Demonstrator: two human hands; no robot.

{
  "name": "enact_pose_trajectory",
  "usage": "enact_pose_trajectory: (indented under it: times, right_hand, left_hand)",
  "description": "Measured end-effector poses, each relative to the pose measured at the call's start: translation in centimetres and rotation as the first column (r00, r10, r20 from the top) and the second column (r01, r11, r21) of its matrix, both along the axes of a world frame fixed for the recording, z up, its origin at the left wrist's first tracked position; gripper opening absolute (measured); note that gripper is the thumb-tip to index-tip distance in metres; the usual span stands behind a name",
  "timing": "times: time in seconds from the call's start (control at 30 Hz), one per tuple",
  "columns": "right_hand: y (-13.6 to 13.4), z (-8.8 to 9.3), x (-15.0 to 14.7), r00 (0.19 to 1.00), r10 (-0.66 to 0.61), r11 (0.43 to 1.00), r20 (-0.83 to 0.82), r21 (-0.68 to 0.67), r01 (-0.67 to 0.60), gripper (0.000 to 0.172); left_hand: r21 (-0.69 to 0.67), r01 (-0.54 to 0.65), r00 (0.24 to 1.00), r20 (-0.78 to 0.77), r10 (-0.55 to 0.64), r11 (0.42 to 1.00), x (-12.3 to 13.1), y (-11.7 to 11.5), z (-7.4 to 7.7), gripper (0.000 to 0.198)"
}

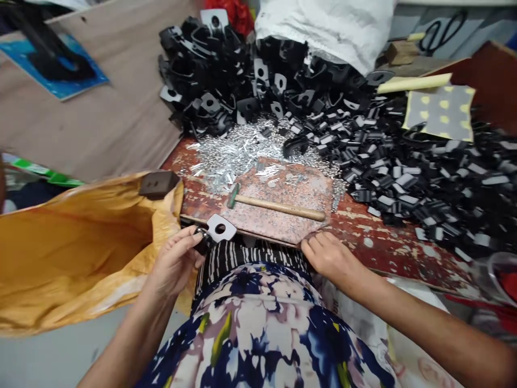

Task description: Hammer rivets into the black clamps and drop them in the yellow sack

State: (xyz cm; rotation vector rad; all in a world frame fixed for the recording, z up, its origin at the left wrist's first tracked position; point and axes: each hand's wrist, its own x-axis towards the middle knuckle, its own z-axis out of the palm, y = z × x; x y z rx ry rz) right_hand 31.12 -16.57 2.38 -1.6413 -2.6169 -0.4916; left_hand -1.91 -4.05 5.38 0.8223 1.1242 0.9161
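Observation:
My left hand pinches a black plastic part with a flat grey face that has a round hole, held just in front of the table edge. My right hand rests at the near right corner of a speckled stone slab, its fingers curled and pressed together. What those fingers hold, if anything, is hidden. Across the slab lies a small hammer with a wooden handle and a green head pointing left. Small metal pins lie heaped behind the hammer, some on the slab.
An open yellow sack hangs left of the table, with a dark block on its rim. Black parts with grey faces pile at the back. Smaller black pieces spread over the right side. A white sack stands behind.

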Motion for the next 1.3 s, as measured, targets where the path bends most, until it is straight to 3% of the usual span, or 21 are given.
enact_pose_trajectory:
  times: [0.1,0.17,0.23,0.3,0.4,0.47,0.53,0.73,0.9,1.1,1.3]
  right_hand:
    - [0.3,0.4,0.6,0.992,0.044,0.998,-0.117,-0.037,-0.049,0.021]
    - [0.7,1.6,0.9,0.947,0.024,0.996,-0.321,-0.068,-0.049,0.021]
    - [1.4,3.2,0.2,0.825,-0.003,0.996,-0.564,-0.071,-0.045,0.019]
    - [2.7,4.9,-1.8,0.65,0.011,0.996,-0.76,-0.051,-0.076,0.019]
    - [5.6,6.3,-6.5,0.429,0.072,0.989,-0.9,0.011,-0.144,0.014]
    - [7.6,6.3,-9.5,0.356,0.097,0.987,-0.93,0.043,-0.157,0.01]
    - [9.3,5.7,-11.5,0.332,0.105,0.987,-0.937,0.059,-0.147,0.009]
    - [10.6,4.2,-12.5,0.424,0.095,0.992,-0.901,0.048,-0.119,0.01]
    - [9.9,4.6,-12.6,0.547,0.176,0.984,-0.819,0.134,-0.116,0.011]
    - [9.5,5.3,-12.6,0.586,0.181,0.983,-0.79,0.126,-0.133,0.013]
    - [8.1,4.3,-13.8,0.782,0.405,0.903,-0.475,0.34,-0.261,0.023]
  left_hand:
    - [-0.006,-0.068,0.998,-0.009,0.067,0.998,-2.1,-0.7,0.0,0.024]
    - [-0.015,-0.058,0.998,0.034,0.059,0.998,-2.3,-1.1,0.1,0.025]
    - [-0.025,-0.038,0.993,0.11,0.04,0.999,-1.5,-1.3,0.2,0.028]
    - [-0.046,-0.015,0.982,0.185,0.023,0.999,-0.1,-1.3,0.1,0.033]
    - [-0.098,0.053,0.965,0.259,-0.026,0.994,2.1,-0.9,-0.2,0.034]
    - [-0.121,0.076,0.948,0.315,-0.034,0.99,3.0,-0.6,-0.5,0.033]
    - [-0.143,0.068,0.927,0.375,-0.01,0.987,3.5,-0.4,-0.8,0.032]
    - [-0.17,0.06,0.891,0.454,0.024,0.984,3.6,-0.4,-1.0,0.032]
    - [-0.176,0.028,0.884,0.464,0.058,0.984,3.9,-0.7,-1.0,0.035]
    - [-0.159,0.016,0.881,0.47,0.062,0.987,3.8,-1.2,-0.9,0.032]
    - [-0.136,-0.039,0.883,0.46,0.098,0.99,4.0,-2.6,-2.0,0.029]
